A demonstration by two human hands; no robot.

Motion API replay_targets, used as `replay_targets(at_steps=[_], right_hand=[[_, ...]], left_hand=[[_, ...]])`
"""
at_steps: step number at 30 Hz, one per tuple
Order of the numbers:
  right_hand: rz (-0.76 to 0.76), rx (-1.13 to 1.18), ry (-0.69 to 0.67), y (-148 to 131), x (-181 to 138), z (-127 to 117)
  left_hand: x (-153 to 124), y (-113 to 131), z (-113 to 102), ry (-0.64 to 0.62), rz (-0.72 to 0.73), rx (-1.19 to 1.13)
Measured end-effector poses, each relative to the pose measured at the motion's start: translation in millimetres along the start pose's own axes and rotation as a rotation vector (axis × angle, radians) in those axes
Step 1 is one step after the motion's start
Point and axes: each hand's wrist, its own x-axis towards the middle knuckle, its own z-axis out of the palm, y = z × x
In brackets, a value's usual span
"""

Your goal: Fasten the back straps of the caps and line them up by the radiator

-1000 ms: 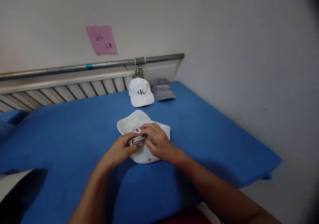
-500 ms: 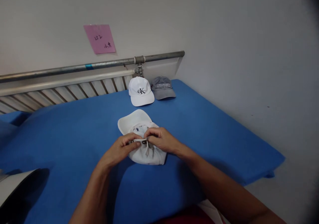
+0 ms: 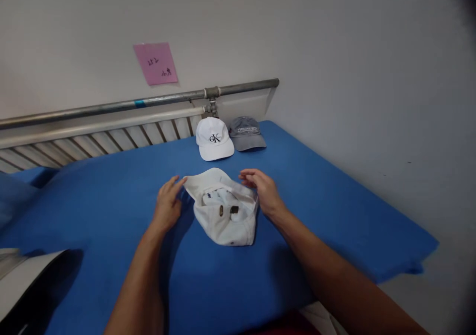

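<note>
A white baseball cap (image 3: 226,228) lies upside down on the blue-covered table, its brim pointing away from me and its inside showing. Small dark metal pieces of the strap fastening show at its near side. My left hand (image 3: 168,203) is at the brim's left edge, fingers apart, the index fingertip at or very near the brim. On the other side, my right hand (image 3: 263,190) is beside the cap's right edge with loosely bent fingers and nothing visible in them; whether it touches the cloth is unclear.
A white cap with black letters (image 3: 213,139) and a grey cap (image 3: 247,134) sit side by side at the back. Behind runs a radiator (image 3: 100,141) under a metal pipe (image 3: 167,98). A white-and-black object (image 3: 29,278) is at lower left. The blue cover (image 3: 122,201) ends near the right wall.
Both hands have let go of the strap at the cap's near side and moved apart to its left and right sides. The strap ends now lie apart. The view has shifted slightly.
</note>
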Motion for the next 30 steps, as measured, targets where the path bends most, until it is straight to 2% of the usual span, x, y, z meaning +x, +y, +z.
replay_targets(at_steps=[3, 6, 8, 10, 11, 14, 15, 16, 19, 21, 26, 30], right_hand=[[-0.002, 0.097, 0.080, -4, 3, -3], [0.040, 0.233, 0.190, -9, 8, -15], [0.120, 0.341, 0.306, -8, 19, -26], [0.242, 0.366, 0.380, -5, 32, -34], [0.249, 0.355, 0.390, -3, 37, -36], [0.339, 0.364, 0.308, -2, 40, -34], [0.366, 0.368, 0.281, -2, 38, -31], [0.376, 0.364, 0.251, -3, 35, -28], [0.328, 0.302, 0.151, -2, 29, -19], [0.285, 0.256, 0.106, 1, 28, -16], [0.284, 0.266, 0.104, 8, 30, -18], [0.314, 0.293, 0.106, 6, 30, -18]], left_hand=[[6, -9, 16, 0.072, -0.002, 0.036], [3, -1, 12, 0.133, 0.016, 0.083], [-5, 4, -6, 0.170, 0.033, 0.106], [-20, 7, -33, 0.239, 0.033, 0.120], [-30, 8, -49, 0.281, 0.029, 0.132], [-64, 10, -99, 0.469, -0.076, 0.049], [-75, 8, -115, 0.603, -0.193, -0.135], [-84, 6, -128, 0.690, -0.253, -0.197], [-102, -7, -159, 0.864, -0.390, -0.327], [-105, -18, -170, 0.969, -0.472, -0.407], [-108, -37, -183, 1.217, -0.676, -0.519], [-121, -35, -185, 1.286, -0.751, -0.573]])
